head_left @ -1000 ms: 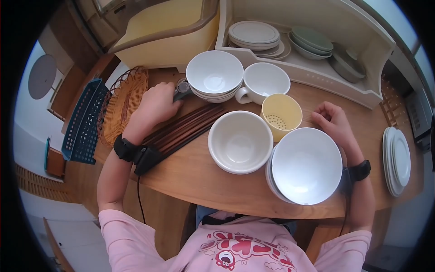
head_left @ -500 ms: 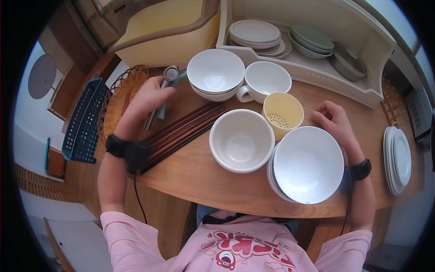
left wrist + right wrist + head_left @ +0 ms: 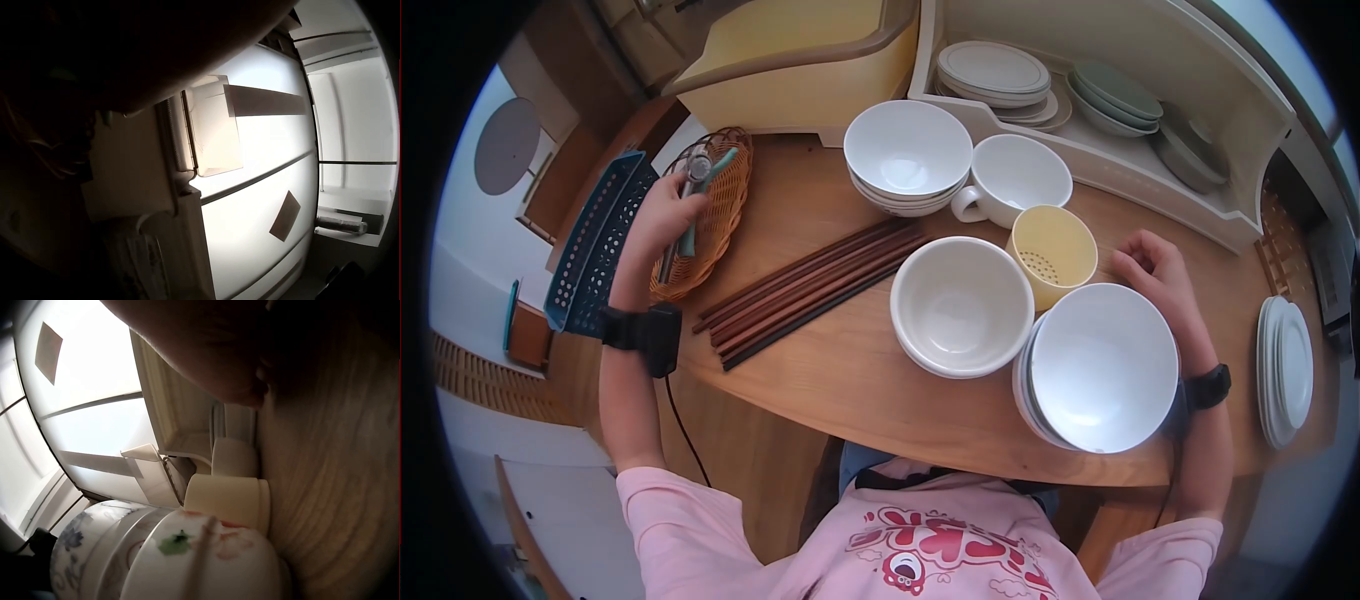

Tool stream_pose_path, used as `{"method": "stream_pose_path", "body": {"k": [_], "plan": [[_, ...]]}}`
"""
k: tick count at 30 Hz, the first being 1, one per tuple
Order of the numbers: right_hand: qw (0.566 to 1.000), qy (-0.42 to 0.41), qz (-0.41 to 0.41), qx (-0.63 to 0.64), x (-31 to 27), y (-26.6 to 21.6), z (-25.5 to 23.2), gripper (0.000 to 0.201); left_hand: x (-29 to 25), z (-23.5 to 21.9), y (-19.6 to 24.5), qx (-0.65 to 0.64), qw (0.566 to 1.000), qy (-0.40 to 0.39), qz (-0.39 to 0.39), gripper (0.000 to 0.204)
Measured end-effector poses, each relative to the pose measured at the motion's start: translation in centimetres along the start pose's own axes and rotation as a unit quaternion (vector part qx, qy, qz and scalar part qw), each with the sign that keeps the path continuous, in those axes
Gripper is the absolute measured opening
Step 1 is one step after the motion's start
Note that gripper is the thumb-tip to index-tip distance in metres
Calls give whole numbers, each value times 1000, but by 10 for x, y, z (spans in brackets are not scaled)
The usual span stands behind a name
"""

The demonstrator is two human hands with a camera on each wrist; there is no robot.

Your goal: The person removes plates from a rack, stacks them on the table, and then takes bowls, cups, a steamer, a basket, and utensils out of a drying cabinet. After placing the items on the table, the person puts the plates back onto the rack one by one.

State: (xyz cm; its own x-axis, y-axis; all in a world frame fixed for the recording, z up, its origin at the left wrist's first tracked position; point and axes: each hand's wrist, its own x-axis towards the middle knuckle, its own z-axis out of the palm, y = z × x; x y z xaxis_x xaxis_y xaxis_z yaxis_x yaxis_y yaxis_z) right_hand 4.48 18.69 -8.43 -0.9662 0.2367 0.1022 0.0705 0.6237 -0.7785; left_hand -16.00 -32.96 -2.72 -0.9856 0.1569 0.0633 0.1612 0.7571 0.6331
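Note:
My left hand (image 3: 662, 217) grips a silver metal utensil with a round head (image 3: 698, 167) together with a pale green slim utensil (image 3: 722, 162). The kind of these utensils I cannot tell. The hand is over the oval wicker basket (image 3: 725, 225), and both utensils overlap the basket in the head view. The left wrist view is too dark to show the grip. On the tabletop to the right, my right hand (image 3: 1157, 275) rests with loosely curled fingers, holding nothing. It lies beside the yellow cup with holes (image 3: 1052, 245) and the stacked white bowls (image 3: 1105, 368).
Dark wooden chopsticks (image 3: 820, 285) lie mid-table. A cream bowl (image 3: 962, 305), another bowl stack (image 3: 908, 150) and a white mug (image 3: 1020, 185) stand nearby. Behind are a yellow bin (image 3: 800, 85) and a dish rack (image 3: 1090, 165); at left, a blue basket (image 3: 595, 250); at right, white plates (image 3: 1285, 370).
My left hand has lifted the two utensils from beside the bowl stack and carried them left, over the wicker basket. The right hand stays in place; the head view has shifted slightly.

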Motion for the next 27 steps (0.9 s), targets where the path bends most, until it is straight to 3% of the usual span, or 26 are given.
{"method": "stream_pose_path", "body": {"k": [5,7,11,14,16,19,27], "plan": [[1000,-1,-2,-7,1,0,0,16,2,6,-17,62,998,7,-33,33],[1000,2,11,-6,1,-1,-1,16,0,13,-18,102,994,36,6,37],[1000,2,5,-17,2,1,0,15,-13,16,3,88,996,8,-2,36],[1000,5,8,-17,1,-2,1,15,-24,14,19,33,997,-61,-30,33],[1000,7,10,-6,1,-1,1,14,-24,14,17,17,996,-89,7,31],[1000,6,9,-7,0,-1,0,14,-15,8,4,-54,994,-90,-14,32],[1000,7,4,-8,1,1,0,15,10,-7,-23,13,997,-54,-50,29]]}}
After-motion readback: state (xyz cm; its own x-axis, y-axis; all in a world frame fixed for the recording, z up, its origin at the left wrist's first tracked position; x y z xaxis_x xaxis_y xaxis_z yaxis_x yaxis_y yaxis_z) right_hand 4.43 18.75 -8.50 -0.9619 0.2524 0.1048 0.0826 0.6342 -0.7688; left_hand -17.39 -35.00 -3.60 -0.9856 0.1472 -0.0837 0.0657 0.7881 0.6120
